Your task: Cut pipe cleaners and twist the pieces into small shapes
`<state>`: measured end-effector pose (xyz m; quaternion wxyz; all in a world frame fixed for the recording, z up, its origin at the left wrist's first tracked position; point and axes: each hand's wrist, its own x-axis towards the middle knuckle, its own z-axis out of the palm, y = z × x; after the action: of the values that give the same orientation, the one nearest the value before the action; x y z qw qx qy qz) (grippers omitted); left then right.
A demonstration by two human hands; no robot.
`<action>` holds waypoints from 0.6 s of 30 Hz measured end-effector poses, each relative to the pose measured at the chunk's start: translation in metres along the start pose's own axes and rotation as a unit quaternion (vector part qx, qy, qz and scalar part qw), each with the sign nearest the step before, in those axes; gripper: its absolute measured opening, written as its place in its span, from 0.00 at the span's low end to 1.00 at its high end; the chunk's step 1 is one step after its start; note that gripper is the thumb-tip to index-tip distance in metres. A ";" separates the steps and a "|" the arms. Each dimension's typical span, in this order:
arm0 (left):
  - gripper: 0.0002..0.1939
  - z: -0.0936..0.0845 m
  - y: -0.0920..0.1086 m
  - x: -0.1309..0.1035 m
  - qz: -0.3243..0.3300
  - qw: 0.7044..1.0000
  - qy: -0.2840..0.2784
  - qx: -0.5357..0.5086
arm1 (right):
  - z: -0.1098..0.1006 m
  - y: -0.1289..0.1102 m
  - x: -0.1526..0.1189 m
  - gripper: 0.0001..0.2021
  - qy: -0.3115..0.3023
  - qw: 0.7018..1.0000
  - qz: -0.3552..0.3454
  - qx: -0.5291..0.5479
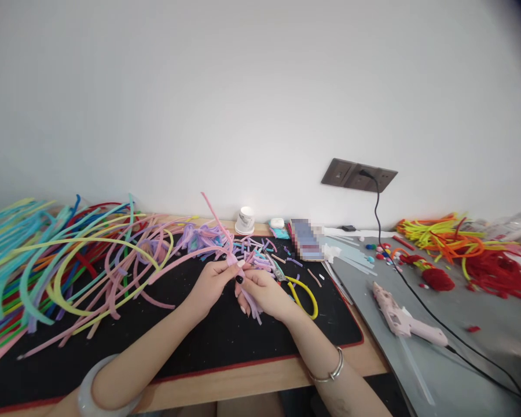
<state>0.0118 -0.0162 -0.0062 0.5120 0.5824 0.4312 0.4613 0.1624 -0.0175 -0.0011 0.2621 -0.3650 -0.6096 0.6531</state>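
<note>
My left hand (pixel 216 282) and my right hand (pixel 260 292) meet above the black mat (pixel 226 341). Between them they pinch a bundle of pink and purple pipe cleaners (pixel 255 311), whose purple ends hang below the fingers. One long pink stem (pixel 216 213) rises from the bundle toward the wall, and another curves off to the left. The fingers of both hands are closed on the bundle, partly covering it. Just right of my right hand lie pliers with yellow handles (pixel 313 302). Short cut pieces (pixel 258 248) are scattered behind the hands.
Many coloured pipe cleaners (pixel 26 255) cover the left side. A paper cup (pixel 245 220) and a phone (pixel 307 240) stand or lie near the wall. On the grey table at right are a pink glue gun (pixel 406 320), its black cable, and red and yellow stems (pixel 438 234).
</note>
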 end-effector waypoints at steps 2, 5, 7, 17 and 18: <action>0.16 -0.001 0.000 0.001 -0.015 0.998 0.026 -0.052 | 0.002 0.001 0.000 0.17 -0.005 1.000 0.007 0.007; 0.15 -0.002 0.003 0.002 -0.038 0.991 0.072 -0.110 | 0.004 0.001 0.001 0.17 -0.005 1.000 0.001 0.009; 0.16 -0.002 0.005 0.002 -0.052 0.986 0.094 -0.128 | 0.005 0.001 0.001 0.17 -0.002 1.000 -0.002 0.006; 0.13 -0.010 0.008 0.004 -0.048 0.982 0.081 -0.161 | 0.002 0.002 0.001 0.15 -0.007 0.999 0.030 0.043; 0.13 -0.010 0.007 0.004 -0.048 0.984 0.081 -0.153 | 0.002 0.002 0.001 0.15 -0.004 0.998 0.036 0.051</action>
<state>0.0033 -0.0111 0.0014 0.5800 0.4368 0.4225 0.5425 0.1602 -0.0179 -0.0031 0.2543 -0.3702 -0.5630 0.6938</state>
